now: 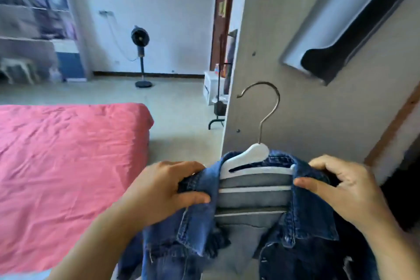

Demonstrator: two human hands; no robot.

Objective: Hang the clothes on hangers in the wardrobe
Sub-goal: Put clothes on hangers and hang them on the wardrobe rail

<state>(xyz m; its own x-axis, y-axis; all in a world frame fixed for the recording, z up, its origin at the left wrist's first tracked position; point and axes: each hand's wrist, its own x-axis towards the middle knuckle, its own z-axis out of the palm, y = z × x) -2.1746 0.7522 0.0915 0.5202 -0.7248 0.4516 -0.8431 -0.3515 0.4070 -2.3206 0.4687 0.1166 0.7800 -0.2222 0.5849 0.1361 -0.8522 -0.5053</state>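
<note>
Both grips hold the blue denim jacket (227, 223) by its collar. Left hand (163, 191) pinches the collar's left side, thumb on top and fingers curled under. Right hand (347, 188) pinches the collar's right side the same way. I see the white hanger (252, 157) sitting inside the jacket, between the two hands, with its metal hook (263, 107) pointing up. Behind the hook stands the grey wardrobe door (318, 109). Left of the jacket lies the pink bed (68, 166).
</note>
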